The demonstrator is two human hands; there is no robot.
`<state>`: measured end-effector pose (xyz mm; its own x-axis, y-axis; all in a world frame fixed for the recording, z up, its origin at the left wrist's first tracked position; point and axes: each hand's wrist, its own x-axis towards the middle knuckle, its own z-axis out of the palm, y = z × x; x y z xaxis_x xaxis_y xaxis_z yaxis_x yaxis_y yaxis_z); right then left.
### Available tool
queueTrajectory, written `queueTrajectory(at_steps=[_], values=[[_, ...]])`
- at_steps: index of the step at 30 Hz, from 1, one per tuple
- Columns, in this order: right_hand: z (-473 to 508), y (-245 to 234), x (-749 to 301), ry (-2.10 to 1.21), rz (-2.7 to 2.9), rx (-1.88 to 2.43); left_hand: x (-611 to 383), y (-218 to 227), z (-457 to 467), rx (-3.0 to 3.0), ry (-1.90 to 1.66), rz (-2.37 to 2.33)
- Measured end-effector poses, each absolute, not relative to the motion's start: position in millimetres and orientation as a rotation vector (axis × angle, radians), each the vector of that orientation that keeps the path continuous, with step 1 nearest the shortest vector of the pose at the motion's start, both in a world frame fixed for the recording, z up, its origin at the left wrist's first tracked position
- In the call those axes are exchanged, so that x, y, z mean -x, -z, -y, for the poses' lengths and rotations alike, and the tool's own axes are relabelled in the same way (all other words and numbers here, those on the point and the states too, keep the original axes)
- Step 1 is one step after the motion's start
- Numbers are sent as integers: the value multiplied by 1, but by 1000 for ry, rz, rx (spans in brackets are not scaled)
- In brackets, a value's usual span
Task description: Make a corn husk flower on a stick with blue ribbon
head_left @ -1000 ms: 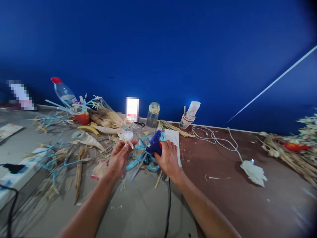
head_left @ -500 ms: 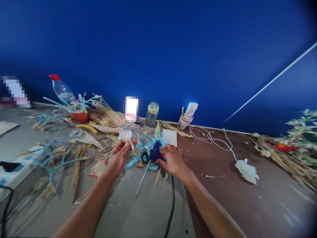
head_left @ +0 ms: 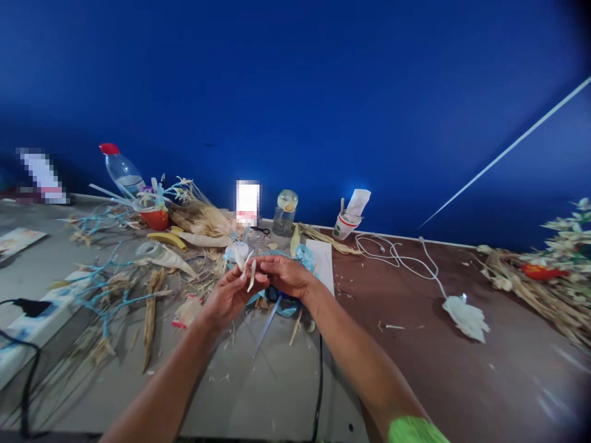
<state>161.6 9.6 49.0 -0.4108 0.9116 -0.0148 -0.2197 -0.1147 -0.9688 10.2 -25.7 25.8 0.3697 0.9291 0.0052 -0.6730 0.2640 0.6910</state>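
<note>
My left hand point(head_left: 227, 296) is closed in a pinch on a small pale husk flower point(head_left: 242, 257) with thin white petals, held above the table. My right hand point(head_left: 285, 275) has come over to it, and its fingers pinch the same flower from the right. Under my hands lie light-blue ribbon strips point(head_left: 302, 255), and the blue glue gun is mostly hidden behind my right hand. Its black cord point(head_left: 318, 381) runs toward me. A thin stick point(head_left: 265, 326) lies on the table just below my hands.
Dried husks and blue-wrapped stems point(head_left: 111, 286) litter the left side, with a tape roll point(head_left: 146, 249), red bowl point(head_left: 154, 218) and plastic bottle point(head_left: 120, 172). A jar point(head_left: 285, 212), paper cup point(head_left: 346, 224), white cable point(head_left: 406, 258) and husk flowers point(head_left: 545, 277) sit behind and right.
My right hand set the blue glue gun down on the ribbons, let go of it, and moved left to join my left hand on the small flower.
</note>
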Motion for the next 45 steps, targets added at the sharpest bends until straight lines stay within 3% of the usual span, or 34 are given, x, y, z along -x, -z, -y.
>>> queueTrajectory(at_steps=[3,10,14,20,30,45], values=[[-12,-48,-164,-1988,1232,658,-11,-25,25,-679,-1127,-448],[-15,-49,-164,-2019,1248,615,-12,-23,27,-699,-1092,-468],[-15,-61,-168,-1813,1186,714,-7,-26,24,-681,-1057,-494],[-13,-77,-175,-1557,1070,895,-2,-20,13,-663,-1293,-600],[-6,-77,-165,-1027,1297,1132,-9,-23,19,-770,-1266,-577],[-5,-65,-153,-946,1276,1223,-14,-17,17,-803,-1323,-703]])
